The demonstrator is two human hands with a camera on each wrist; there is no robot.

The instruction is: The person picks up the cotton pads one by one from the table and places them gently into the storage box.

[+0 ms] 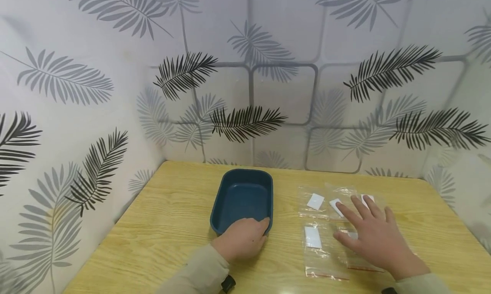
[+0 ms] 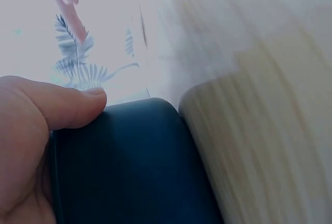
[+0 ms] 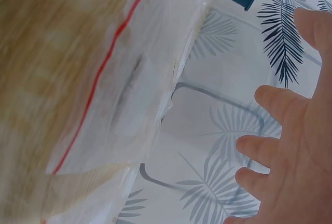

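Note:
A dark blue rectangular plastic tray (image 1: 244,200) sits on the table, nothing inside it. My left hand (image 1: 243,240) grips its near right corner, with the thumb (image 2: 78,107) over the rim in the left wrist view. To the right lie several clear zip bags, each with a white piece inside; the front-left bag (image 1: 326,262) has a red seal line toward me. My right hand (image 1: 374,238) is spread above the right-hand bags, fingers apart, partly covering them. In the right wrist view its palm (image 3: 306,156) holds nothing, and a red-lined bag (image 3: 119,94) lies beside it.
The yellow wood-grain table (image 1: 153,226) meets a leaf-patterned wall covering (image 1: 284,93) at its back edge. The same covering rises close along the left side. Another bag (image 1: 311,208) lies at the back, between the tray and my right hand.

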